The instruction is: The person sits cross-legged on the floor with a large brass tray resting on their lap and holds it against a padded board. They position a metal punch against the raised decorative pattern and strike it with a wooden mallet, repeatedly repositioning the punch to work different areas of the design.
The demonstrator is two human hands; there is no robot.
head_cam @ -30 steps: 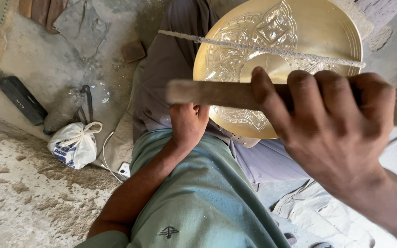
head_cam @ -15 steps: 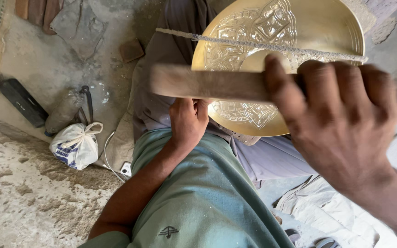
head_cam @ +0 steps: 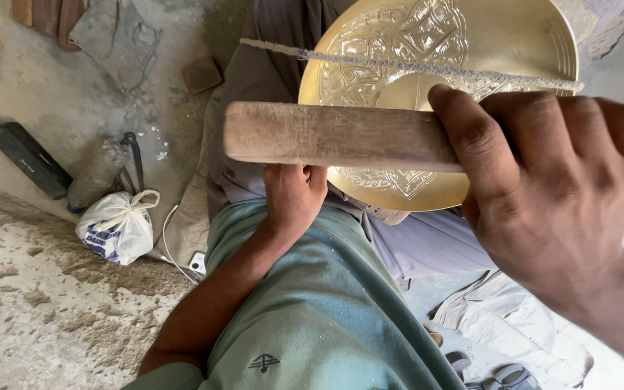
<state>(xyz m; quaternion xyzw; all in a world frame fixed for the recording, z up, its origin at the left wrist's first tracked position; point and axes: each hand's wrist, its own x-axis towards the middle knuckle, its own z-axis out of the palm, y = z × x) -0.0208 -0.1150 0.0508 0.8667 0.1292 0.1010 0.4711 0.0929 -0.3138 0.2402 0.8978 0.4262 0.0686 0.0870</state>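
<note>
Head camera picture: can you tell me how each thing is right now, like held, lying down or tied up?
Right hand: closed around the wooden bar.
Wooden bar: held level across the plate.
Left hand: fist at the plate's lower edge.
Brass plate: tilted, engraved face showing.
White bag: knotted shut, on the ground.
Black case: lying flat.

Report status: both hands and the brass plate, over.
Right hand closed round wooden stick, held across brass plate. Left hand at plate's lower edge, grip hidden. Rough thin rod lies across the plate face.
</note>
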